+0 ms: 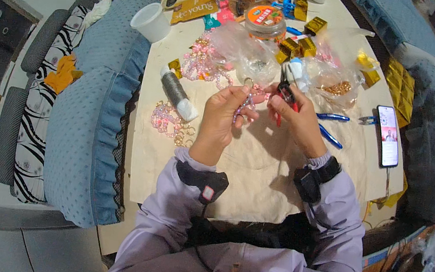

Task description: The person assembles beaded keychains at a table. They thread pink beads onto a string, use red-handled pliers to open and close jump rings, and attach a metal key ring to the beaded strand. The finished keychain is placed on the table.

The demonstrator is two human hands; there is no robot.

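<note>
Over the cloth, left hand (221,111) fingers pinch pink beads (247,102); right hand (297,117) grips red-handled pliers (287,93).

The left hand (224,108) pinches a pink bead strand (247,102) (small metal ring atop) while the right hand (298,117) holds red-handled pliers (286,94).

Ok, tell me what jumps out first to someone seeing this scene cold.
At the middle, the left hand pinches a pink beaded strand while the right hand works red-handled pliers at it. Behind them, crinkled clear plastic bags and shiny gold boxes crowd the far table. A lit phone lies at the right edge.
</note>
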